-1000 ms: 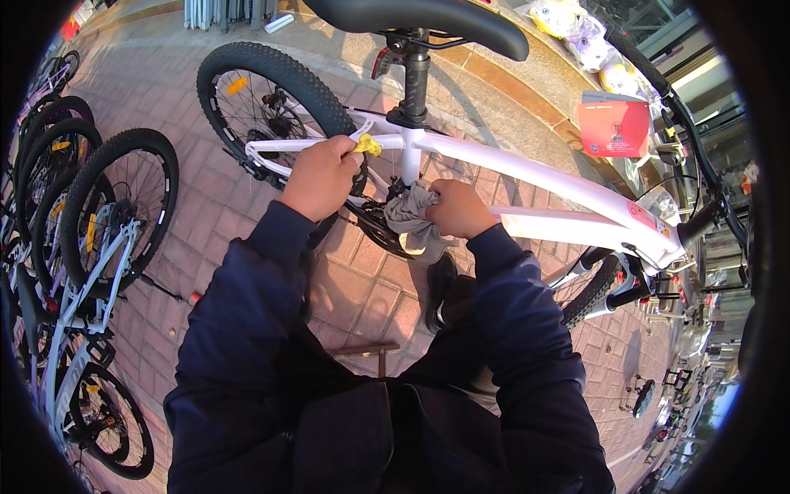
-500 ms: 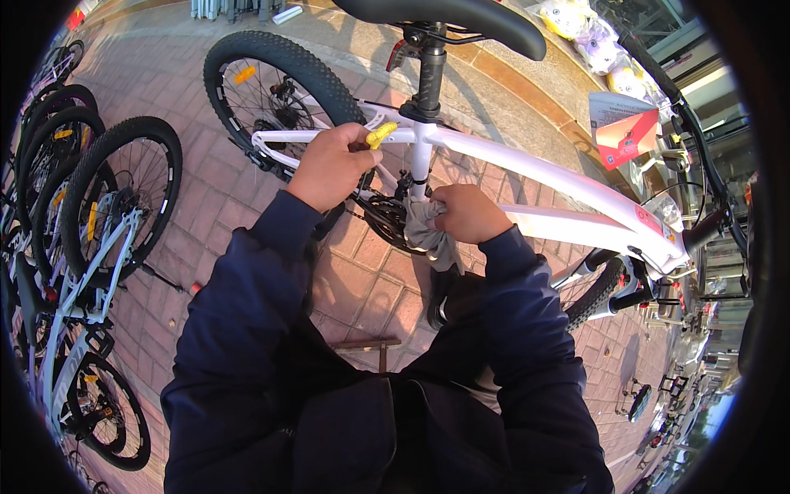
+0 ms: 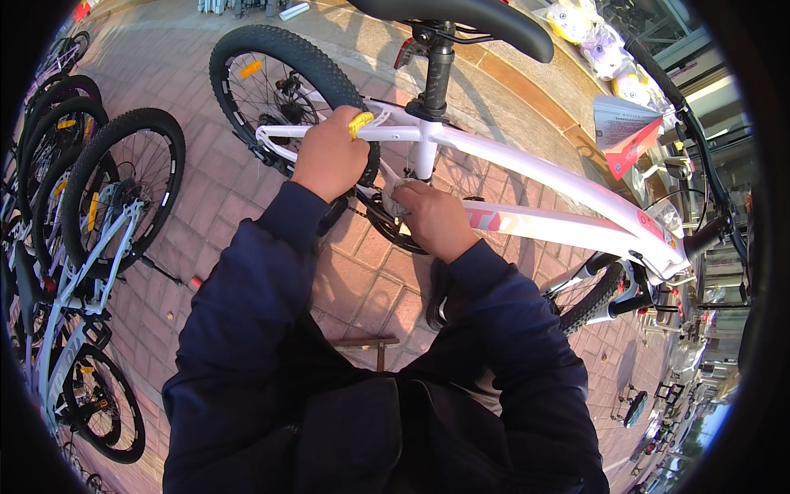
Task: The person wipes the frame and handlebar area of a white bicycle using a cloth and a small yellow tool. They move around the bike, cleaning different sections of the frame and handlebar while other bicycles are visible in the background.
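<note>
In the head view, the person's left hand (image 3: 332, 156) is closed on a small, bright yellow, soft-looking piece (image 3: 360, 124), which pokes out past the thumb beside the rear stays; whether it touches them cannot be told. The right hand (image 3: 439, 216) is closed on a crumpled grey cloth (image 3: 393, 198), mostly hidden by the fingers, near the foot of the seat tube and the dark chainring.

Both hands are at a glossy, pinkish-white bicycle frame (image 3: 535, 171) with thick, smooth tubes and pink-red markings. It stands crosswise before the person, its black, knobbly rear wheel (image 3: 236, 97) to the left, an orange reflector among the spokes. Above rises a black seat post (image 3: 439, 74) under a smooth black saddle (image 3: 485, 23). A folded red and grey card (image 3: 627, 136) hangs near the handlebar.

Underneath lies sunlit reddish brick paving (image 3: 218, 198), bordered at the top by a curved tan stone step (image 3: 502, 82). Plush toys in clear plastic (image 3: 605, 51) sit at upper right. Along the left edge, other bicycles (image 3: 123, 193) stand crowded together.
</note>
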Tool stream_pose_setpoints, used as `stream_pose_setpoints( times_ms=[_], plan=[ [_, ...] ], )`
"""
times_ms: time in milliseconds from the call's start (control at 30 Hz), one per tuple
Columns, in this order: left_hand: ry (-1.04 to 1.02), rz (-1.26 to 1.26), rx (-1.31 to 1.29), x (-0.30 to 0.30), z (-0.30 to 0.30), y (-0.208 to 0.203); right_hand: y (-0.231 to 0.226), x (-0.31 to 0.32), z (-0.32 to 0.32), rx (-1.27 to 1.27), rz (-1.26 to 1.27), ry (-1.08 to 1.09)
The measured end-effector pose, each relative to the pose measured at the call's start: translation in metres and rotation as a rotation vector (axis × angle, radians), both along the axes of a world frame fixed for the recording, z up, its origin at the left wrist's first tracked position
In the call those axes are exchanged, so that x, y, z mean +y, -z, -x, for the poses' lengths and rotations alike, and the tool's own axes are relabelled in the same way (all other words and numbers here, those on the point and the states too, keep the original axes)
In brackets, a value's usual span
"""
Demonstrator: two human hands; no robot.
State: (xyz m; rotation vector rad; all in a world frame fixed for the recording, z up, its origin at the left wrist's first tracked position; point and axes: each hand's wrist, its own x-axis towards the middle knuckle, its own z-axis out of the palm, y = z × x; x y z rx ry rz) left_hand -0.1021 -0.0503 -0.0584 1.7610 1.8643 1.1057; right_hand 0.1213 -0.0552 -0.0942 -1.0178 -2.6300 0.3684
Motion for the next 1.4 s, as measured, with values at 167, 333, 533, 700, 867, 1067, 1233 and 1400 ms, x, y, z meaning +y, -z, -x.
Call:
stream_pose_setpoints(
  times_ms=[167,333,533,700,867,1067,1233,1400],
  plan=[
    [-0.098,-0.035,-0.063,-0.001,0.009,-0.006,0.049,-0.015,0.041,-0.262,-0.268,-0.089],
    [-0.081,-0.036,-0.097,-0.003,0.012,-0.007,0.072,-0.005,0.061,-0.144,-0.189,0.016],
    [-0.082,0.032,-0.111,-0.004,0.024,-0.009,0.045,-0.049,0.051,-0.448,0.045,-0.009],
    [-0.105,0.012,-0.127,-0.003,0.021,-0.009,0.016,-0.051,0.019,-0.615,0.226,-0.005],
    [-0.099,-0.063,-0.108,-0.001,0.012,-0.008,0.031,-0.027,0.037,-0.074,-0.337,-0.014],
    [-0.117,-0.031,-0.16,-0.008,0.022,-0.013,0.057,-0.055,0.056,-0.44,0.223,-0.106],
    [-0.154,-0.026,-0.167,-0.007,0.024,-0.014,0.059,-0.028,0.075,0.136,-0.127,-0.069],
    [-0.145,-0.038,-0.173,-0.005,0.021,-0.013,0.085,-0.016,0.075,-0.225,-0.299,-0.13]
  ],
)
